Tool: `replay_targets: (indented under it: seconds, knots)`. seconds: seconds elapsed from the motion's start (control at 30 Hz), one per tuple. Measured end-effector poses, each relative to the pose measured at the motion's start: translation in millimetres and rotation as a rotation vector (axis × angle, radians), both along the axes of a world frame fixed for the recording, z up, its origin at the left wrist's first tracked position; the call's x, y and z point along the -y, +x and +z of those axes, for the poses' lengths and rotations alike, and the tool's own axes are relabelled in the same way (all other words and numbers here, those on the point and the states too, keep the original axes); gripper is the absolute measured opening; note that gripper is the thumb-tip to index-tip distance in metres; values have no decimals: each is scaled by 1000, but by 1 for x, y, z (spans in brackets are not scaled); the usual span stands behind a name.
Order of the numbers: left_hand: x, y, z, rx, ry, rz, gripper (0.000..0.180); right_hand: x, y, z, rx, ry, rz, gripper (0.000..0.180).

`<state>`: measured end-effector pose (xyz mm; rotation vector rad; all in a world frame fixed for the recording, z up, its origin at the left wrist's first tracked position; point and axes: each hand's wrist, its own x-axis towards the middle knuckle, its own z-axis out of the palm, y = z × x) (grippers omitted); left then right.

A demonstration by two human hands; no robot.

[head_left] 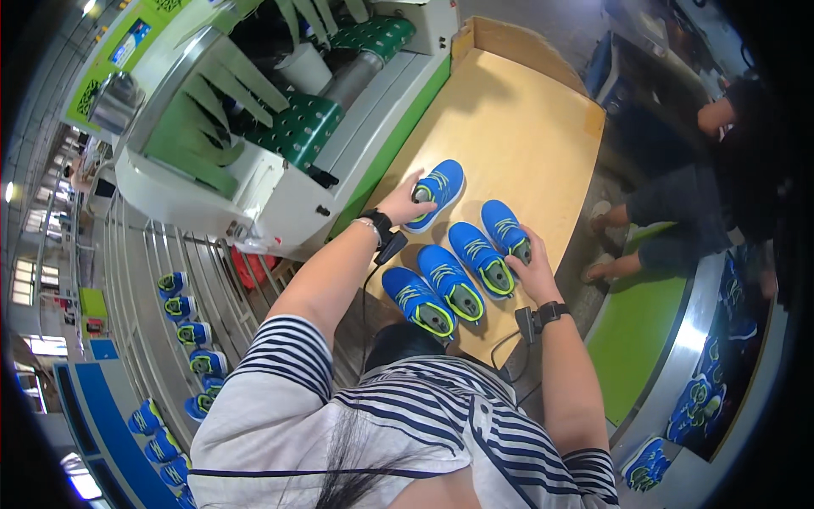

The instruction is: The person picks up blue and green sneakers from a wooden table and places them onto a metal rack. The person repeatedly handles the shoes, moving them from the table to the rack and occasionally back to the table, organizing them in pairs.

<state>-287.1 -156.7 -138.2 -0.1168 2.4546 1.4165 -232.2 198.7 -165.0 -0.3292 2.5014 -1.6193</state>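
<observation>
On the light wooden table [517, 110] sits a blue sneaker [444, 176] with yellow-green laces and collar. My left hand [407, 202] is closed around its heel end, thumb over the opening. To the right, my right hand [536, 273] grips the heel of another blue sneaker [500, 215]. Between that one and my body stand three more: one blue sneaker [467, 240], a second blue sneaker [436, 261] and a third blue sneaker [402, 285]. They lie side by side, toes pointing away from me. Grey-green inserts show in their openings.
A white and green machine [280, 204] with hanging strips and a green perforated belt [309, 127] borders the table's left. Cardboard [526, 47] rims its far end. Shoes line a metal rack [246, 293] at left. Another person [678, 220] stands at right beside a green surface [644, 339].
</observation>
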Motion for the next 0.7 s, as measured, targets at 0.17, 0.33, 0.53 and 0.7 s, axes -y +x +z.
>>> replay_targets:
  seconds: [0.17,0.33,0.53,0.7]
  knots:
    - [3,24,-5,-47,-60,183,73,-2,-2,1,-11,23,-4,73]
    - [28,100,12,-140,-431,352,57,0,-2,-5,-50,32,-1,73]
    - [32,122,49,-241,-348,468,36,-1,-3,-9,-92,74,10,73]
    - [-12,117,52,-488,-541,316,33,-5,-7,-7,-10,99,45,69]
